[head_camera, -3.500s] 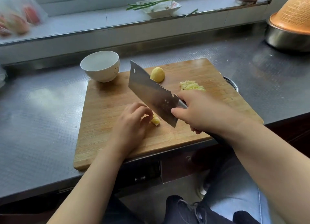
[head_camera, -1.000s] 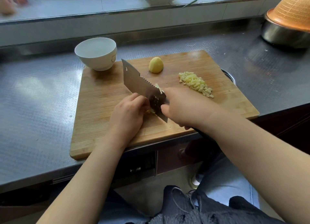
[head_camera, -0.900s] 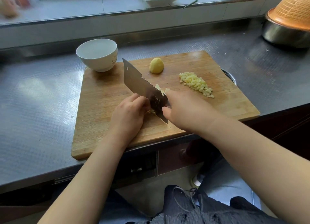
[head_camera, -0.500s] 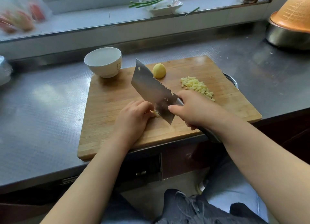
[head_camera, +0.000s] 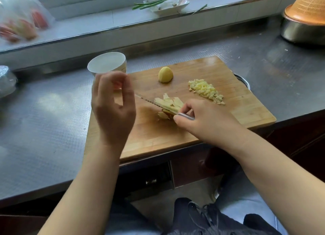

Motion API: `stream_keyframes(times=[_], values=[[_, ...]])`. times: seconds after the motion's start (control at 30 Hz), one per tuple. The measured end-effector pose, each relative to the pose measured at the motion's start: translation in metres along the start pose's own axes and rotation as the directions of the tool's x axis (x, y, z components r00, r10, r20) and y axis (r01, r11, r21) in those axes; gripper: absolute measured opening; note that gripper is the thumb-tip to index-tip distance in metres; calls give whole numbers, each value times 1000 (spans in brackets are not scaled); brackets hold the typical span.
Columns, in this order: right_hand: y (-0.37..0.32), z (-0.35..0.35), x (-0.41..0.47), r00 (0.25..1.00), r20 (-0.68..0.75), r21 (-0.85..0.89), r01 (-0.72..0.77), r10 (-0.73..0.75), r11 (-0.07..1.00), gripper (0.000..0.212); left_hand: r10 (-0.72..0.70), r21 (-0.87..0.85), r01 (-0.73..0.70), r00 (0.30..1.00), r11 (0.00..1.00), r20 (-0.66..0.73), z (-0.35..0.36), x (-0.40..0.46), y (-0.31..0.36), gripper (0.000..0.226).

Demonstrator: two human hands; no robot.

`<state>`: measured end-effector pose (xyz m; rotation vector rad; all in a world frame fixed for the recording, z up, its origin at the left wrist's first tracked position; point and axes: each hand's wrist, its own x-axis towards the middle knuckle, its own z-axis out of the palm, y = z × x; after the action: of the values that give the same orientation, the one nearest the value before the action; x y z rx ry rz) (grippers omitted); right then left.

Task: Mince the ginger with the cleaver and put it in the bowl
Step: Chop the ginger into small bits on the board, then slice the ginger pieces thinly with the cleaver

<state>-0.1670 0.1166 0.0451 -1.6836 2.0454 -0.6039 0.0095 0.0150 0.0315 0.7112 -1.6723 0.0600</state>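
Nearest on the rectangular bamboo cutting board (head_camera: 246, 111), the right hand (head_camera: 207, 118) grips the steel cleaver (head_camera: 149, 102) at the root of its blade, fingers curled round it and the thumb along the near side. The blade is seen almost edge-on, its serrated spine running left and far from the hand, with pale yellow ginger strips (head_camera: 168, 103) lying fanned against it and a few cut bits on the board just under the hand. The left hand (head_camera: 114, 110) is lifted off the board, holding nothing, its fingers loosely bent and a little apart.

The step in hand looks like cross-cutting these strips into mince. To do it well, I would gather the strips into a tight bundle first, bring the left hand back down with fingertips tucked behind the knuckles, and rock the blade in close, even cuts rather than chopping high.

Farther right lies a small heap of minced ginger (head_camera: 205, 91), already fine. Beyond it, near the far edge of the board, sits a rounded peeled ginger knob (head_camera: 165, 74), uncut. The white ceramic bowl (head_camera: 107, 63) stands on the grey metal tabletop (head_camera: 44, 111), just past the board's far left corner. No ginger is visible in the bowl, so the transfer remains to be done.
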Motion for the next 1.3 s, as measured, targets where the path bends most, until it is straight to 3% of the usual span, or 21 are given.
stream_keyframes(times=[0.07, 0.1, 0.2, 0.27, 0.3, 0.37, 0.53, 0.73, 0.8, 0.87, 0.93, 1.0, 1.03, 1.07, 1.1, 1.13, 1.17, 1.23, 1.3], values=[[-1, 7, -6, 999, 37, -15, 34, -33, 999, 20, -21, 1, 21, 969, 1000, 246, -5, 14, 1, 11], [-1, 10, -9, 997, 51, -43, 54, -52, 998, 20, -45, 16, 42, 908, 999, 416, -7, 19, 0, 8], [-3, 19, -18, 995, 39, -110, 98, -94, 989, 23, -139, 72, 138, 583, 988, 801, -9, 25, 1, 5], [-3, 24, -22, 994, 4, -138, 112, -112, 984, 25, -191, 153, 127, 387, 980, 902, -5, 25, 3, 5], [-3, 27, -23, 993, -8, -156, 116, -119, 981, 26, -210, 187, 101, 323, 977, 923, -1, 24, 5, 6], [-4, 31, -26, 992, -23, -182, 120, -126, 976, 27, -224, 217, 55, 270, 975, 937, 7, 22, 6, 10], [-5, 36, -31, 990, -21, -177, 131, -137, 975, 29, -271, 277, 6, 240, 961, 932, 35, 19, 3, 12], [-7, 35, -37, 988, -3, -176, 152, -155, 972, 29, -262, 269, -42, 123, 962, 957, 58, 26, -2, 17], [-9, 33, -37, 988, 8, -152, 155, -156, 976, 28, -240, 252, -64, 152, 966, 959, 56, 32, -2, 17], [-9, 28, -36, 989, 9, -113, 145, -145, 983, 28, -200, 217, -30, 273, 976, 941, 47, 45, -2, 19], [-8, 21, -33, 993, 16, -68, 116, -115, 991, 27, -118, 100, 64, 522, 993, 844, 35, 57, -2, 19], [-4, 12, -27, 997, 17, 17, 77, -77, 997, 23, -3, -100, 66, 849, 993, 528, 25, 61, -3, 13], [-1, 7, -23, 998, 4, 81, 61, -62, 995, 20, 32, -147, 15, 948, 989, 317, 20, 57, -4, 10], [3, 2, -19, 999, -17, 147, 51, -49, 988, 17, 43, -135, -25, 990, 991, 131, 17, 49, -8, 10], [7, -3, -16, 999, -40, 209, 41, -34, 977, 16, 31, -107, -30, 999, 994, 6, 14, 39, -12, 12], [10, -8, -13, 998, -59, 269, 31, -16, 963, 15, 5, -93, -8, 999, 996, -34, 13, 26, -18, 15], [13, -13, -10, 997, -78, 330, 21, 5, 944, 13, -26, -102, 29, 999, 994, 29, 13, 13, -26, 19], [18, -22, -6, 991, -123, 456, 6, 56, 890, 10, -74, -89, 113, 929, 990, 361, 17, -8, -40, 35], [23, -27, -3, 981, -159, 548, -5, 110, 837, 8, -108, -55, 201, 717, 978, 689, 26, -18, -53, 69]])
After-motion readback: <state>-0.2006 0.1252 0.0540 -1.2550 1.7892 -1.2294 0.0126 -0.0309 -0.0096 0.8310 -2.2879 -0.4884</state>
